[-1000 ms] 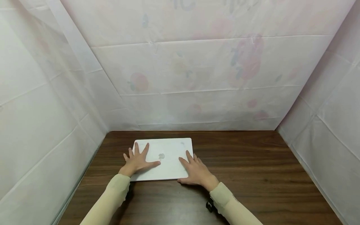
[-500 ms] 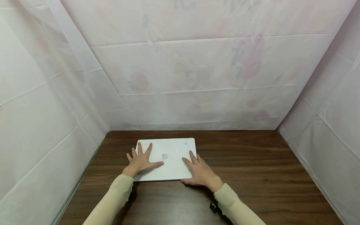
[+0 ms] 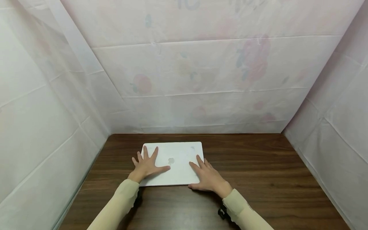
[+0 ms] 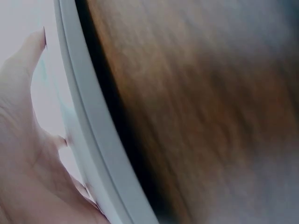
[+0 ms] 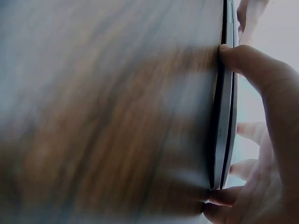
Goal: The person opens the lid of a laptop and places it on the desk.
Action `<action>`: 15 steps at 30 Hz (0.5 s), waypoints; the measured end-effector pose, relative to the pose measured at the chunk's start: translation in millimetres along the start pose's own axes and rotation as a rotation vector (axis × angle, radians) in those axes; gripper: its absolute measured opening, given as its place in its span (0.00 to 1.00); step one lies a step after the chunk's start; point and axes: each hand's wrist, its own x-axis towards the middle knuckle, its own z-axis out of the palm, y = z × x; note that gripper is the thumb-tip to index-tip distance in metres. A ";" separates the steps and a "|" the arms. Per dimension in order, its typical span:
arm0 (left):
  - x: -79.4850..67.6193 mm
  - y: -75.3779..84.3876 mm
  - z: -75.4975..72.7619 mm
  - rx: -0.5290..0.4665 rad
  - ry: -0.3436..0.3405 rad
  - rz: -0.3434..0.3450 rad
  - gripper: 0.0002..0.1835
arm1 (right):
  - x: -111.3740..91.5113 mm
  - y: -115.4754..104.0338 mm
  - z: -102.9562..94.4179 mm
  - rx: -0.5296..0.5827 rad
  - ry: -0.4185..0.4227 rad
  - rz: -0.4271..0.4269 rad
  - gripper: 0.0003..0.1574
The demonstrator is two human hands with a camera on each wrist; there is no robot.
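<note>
While a closed white laptop rests left of centre on a wooden table, the left hand lies spread on its top and the right hand, apart from the left, grips its near right corner, thumb at the front edge

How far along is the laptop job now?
Done: the closed laptop has slid slightly rightward across the table. In hand: the left hand lies spread on top; the right hand spans its near right corner. Remaining: probably letting go, as both hands are on it.
</note>
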 end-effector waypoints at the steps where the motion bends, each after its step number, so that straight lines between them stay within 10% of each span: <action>1: -0.3 1.2 0.0 -0.001 0.001 -0.001 0.67 | -0.6 0.7 -0.1 -0.001 0.000 -0.001 0.58; 15: -2.0 16.0 2.0 -0.015 -0.015 -0.004 0.66 | -9.6 11.7 -0.9 0.003 0.007 0.001 0.58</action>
